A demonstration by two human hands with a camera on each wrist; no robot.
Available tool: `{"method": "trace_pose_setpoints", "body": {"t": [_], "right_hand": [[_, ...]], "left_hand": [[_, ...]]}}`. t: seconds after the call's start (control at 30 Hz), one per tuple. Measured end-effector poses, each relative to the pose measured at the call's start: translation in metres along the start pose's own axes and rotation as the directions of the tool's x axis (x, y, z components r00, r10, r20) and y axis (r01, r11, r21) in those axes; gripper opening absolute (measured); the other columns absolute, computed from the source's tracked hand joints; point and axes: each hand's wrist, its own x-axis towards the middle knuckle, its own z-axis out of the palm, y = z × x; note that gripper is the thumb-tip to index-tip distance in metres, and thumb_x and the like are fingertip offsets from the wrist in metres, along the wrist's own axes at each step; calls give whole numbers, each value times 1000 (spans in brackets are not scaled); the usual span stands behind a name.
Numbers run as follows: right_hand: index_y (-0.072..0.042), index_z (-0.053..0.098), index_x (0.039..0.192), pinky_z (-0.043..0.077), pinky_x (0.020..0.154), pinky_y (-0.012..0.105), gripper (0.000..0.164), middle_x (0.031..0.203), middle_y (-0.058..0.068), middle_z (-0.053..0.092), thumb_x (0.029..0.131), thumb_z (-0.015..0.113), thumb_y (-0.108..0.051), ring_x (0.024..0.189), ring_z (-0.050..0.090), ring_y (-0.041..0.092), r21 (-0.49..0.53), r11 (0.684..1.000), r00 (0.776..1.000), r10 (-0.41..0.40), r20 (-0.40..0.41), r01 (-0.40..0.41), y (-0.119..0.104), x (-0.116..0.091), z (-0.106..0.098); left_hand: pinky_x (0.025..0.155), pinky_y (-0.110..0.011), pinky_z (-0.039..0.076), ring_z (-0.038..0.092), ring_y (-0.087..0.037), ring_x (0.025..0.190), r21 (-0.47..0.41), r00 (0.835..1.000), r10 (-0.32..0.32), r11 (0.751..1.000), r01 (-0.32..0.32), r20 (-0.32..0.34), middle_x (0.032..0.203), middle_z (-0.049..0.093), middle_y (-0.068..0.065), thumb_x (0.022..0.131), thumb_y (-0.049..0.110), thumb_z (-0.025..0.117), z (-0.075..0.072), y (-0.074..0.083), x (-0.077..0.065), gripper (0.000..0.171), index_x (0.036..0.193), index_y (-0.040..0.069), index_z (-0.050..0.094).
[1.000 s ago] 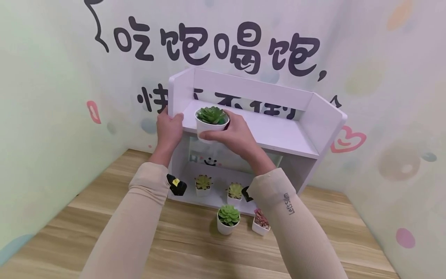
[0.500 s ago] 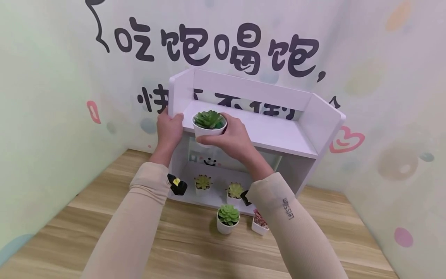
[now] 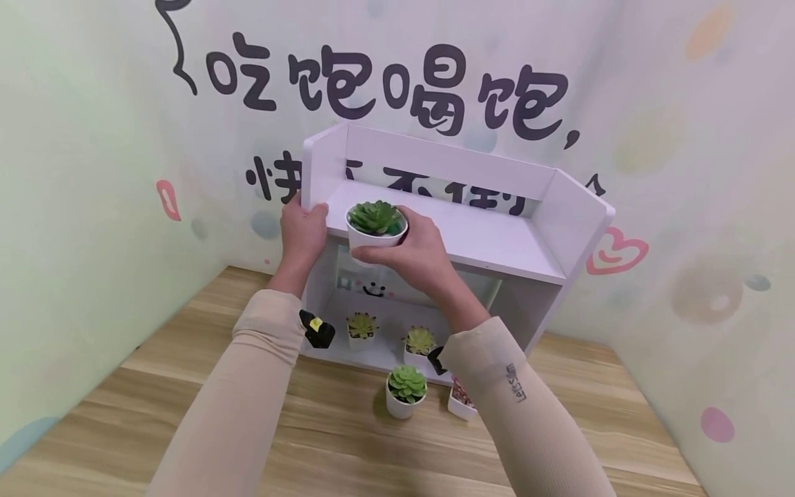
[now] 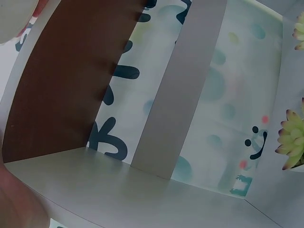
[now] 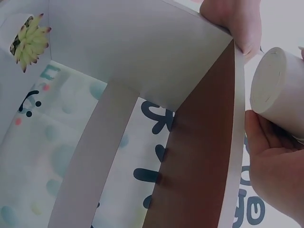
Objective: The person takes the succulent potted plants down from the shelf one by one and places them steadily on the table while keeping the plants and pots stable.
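In the head view my right hand (image 3: 419, 252) grips a white round pot with a dark green succulent (image 3: 375, 219), thumb across its front. The pot is upright, in front of the upper board's left end. My left hand (image 3: 303, 231) holds the left side panel of a white two-tier shelf (image 3: 491, 238), its thumb on the panel's front edge. From the right wrist view the white pot (image 5: 281, 85) shows its underside, just outside the board's edge, with fingers (image 5: 256, 133) against it. The left wrist view catches part of the left hand (image 4: 21, 204) at the panel.
On the lower tier stand two yellow-green succulents, one left (image 3: 362, 328) and one right (image 3: 419, 342). Before the shelf, a light green potted succulent (image 3: 406, 388) and a partly hidden pink one (image 3: 461, 402) stand on the wooden table (image 3: 335, 435). Walls rise behind and beside.
The right hand and the potted succulent have dipped slightly, with a small shift left and partly back. The left hand keeps its place on the shelf's side panel.
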Motion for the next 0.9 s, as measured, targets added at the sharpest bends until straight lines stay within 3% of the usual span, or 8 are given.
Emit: {"method": "trace_pose_setpoints", "body": {"t": [0.23, 0.4, 0.63, 0.9], "right_hand": [[-16, 62, 125, 56, 82, 34, 58, 111, 2, 70, 75, 86, -35, 97, 65, 18, 11, 1000, 998, 9, 59, -10, 9, -11, 8], [-16, 62, 125, 55, 81, 34, 59, 113, 1, 69, 74, 87, -34, 99, 64, 18, 13, 999, 997, 32, 66, -33, 22, -18, 13], [-17, 64, 124, 55, 86, 36, 60, 112, 1, 70, 72, 89, -32, 101, 65, 17, 35, 999, 996, 6, 85, -9, 32, -26, 23], [-13, 63, 125, 56, 85, 36, 62, 112, 3, 71, 71, 89, -29, 100, 66, 18, 64, 997, 995, 44, 86, -49, 42, -35, 36]], "left_hand": [[117, -47, 39, 54, -30, 132, -4, 999, 4, 1000, -4, -32, 145, 57, -20, 98, 14, 49, -2, -1, 2, 47, 142, -2, 52], [119, -47, 37, 52, -31, 135, 3, 1000, -1, 1000, 1, -22, 146, 56, -20, 98, 15, 49, -1, 0, 1, 47, 142, -2, 52], [122, -45, 33, 48, -28, 141, 4, 999, -7, 1000, 8, -36, 151, 52, -18, 98, 13, 50, 0, 2, 1, 49, 145, -1, 50], [122, -43, 33, 49, -27, 140, -3, 1000, -5, 1000, 5, -30, 151, 52, -18, 98, 13, 49, 2, 1, 0, 50, 146, -1, 48]]}}
